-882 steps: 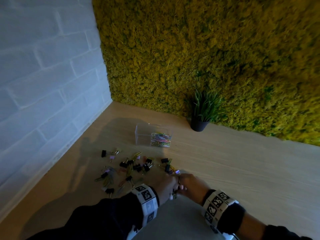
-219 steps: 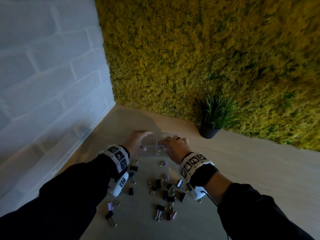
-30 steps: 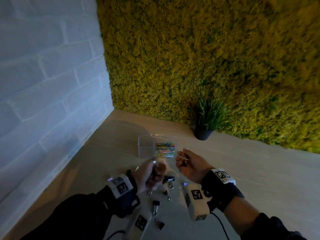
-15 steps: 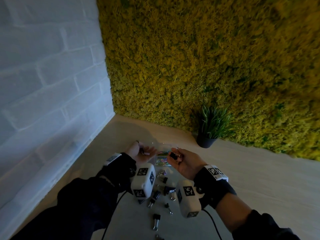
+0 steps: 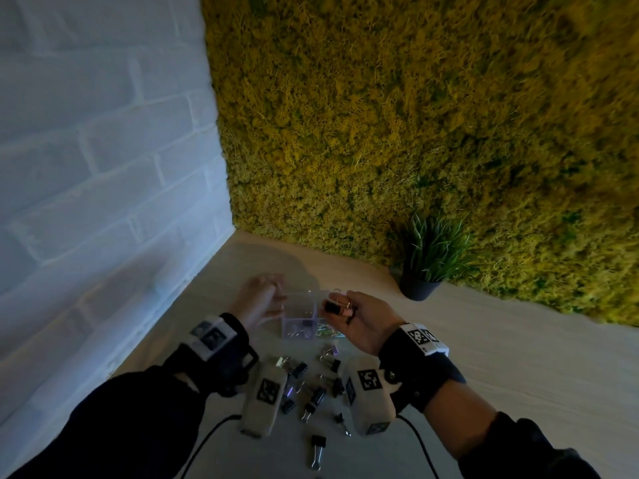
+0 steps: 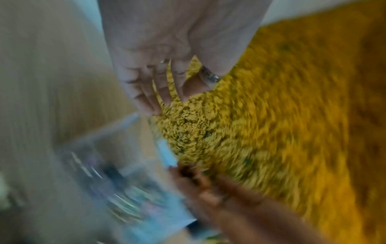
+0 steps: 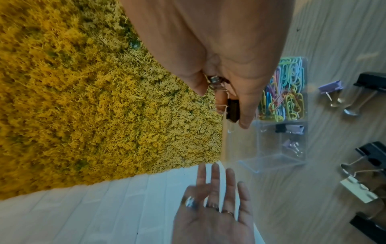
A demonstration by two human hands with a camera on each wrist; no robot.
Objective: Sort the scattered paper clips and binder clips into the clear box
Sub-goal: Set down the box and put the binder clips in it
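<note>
Above the clear box [image 5: 300,326], our right hand [image 5: 359,321] pinches a black binder clip [image 5: 332,307], poised to drop. Beside the box our left hand [image 5: 260,300] hangs spread, fingers straight, holding nothing. More binder clips [image 5: 313,392] lie before the box.
</note>
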